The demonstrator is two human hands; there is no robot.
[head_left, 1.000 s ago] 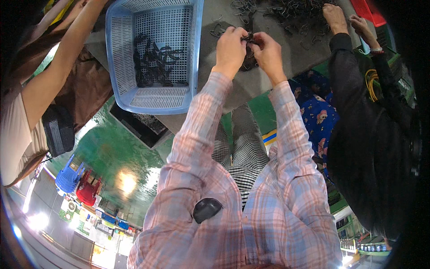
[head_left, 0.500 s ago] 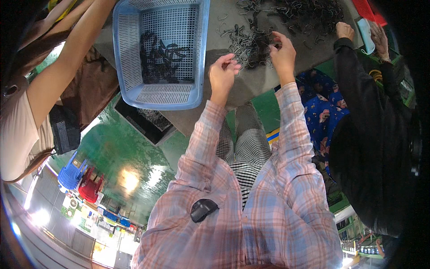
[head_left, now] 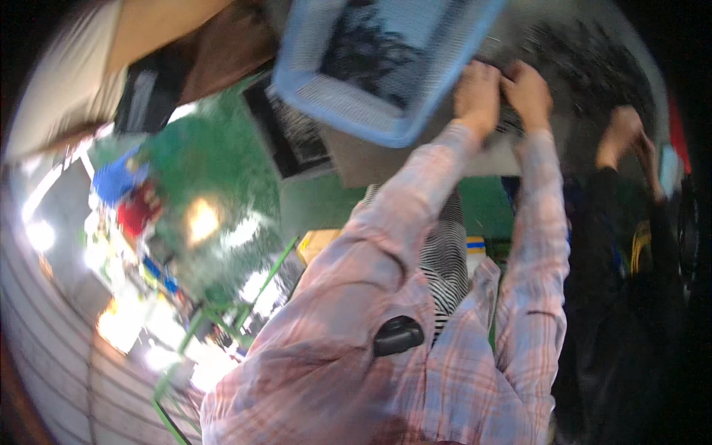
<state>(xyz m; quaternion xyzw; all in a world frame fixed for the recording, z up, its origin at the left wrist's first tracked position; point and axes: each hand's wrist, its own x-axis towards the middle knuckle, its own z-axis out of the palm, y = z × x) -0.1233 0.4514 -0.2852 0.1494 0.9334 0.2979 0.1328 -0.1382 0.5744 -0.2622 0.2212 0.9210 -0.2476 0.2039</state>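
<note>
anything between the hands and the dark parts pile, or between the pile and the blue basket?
Nothing visible. Left hand and right hand are at the dark parts pile already; contact is blurred. The blue basket sits right beside the left hand, with no object between.

The blue basket (head_left: 356, 96) fills the bench's (head_left: 386, 159) near-left part, its near rim overhanging the edge; its right wall stands just beside the left hand (head_left: 478, 96), so there is little room to pass leftward. The right hand (head_left: 528, 93) sits close against the left, with hardly a gap between them. A heap of dark parts (head_left: 586, 59) covers the far right of the bench. Further right another person's hand (head_left: 619, 133) and dark sleeve (head_left: 615, 222) block that side. A bare strip of bench lies nearer, below both hands.
</note>
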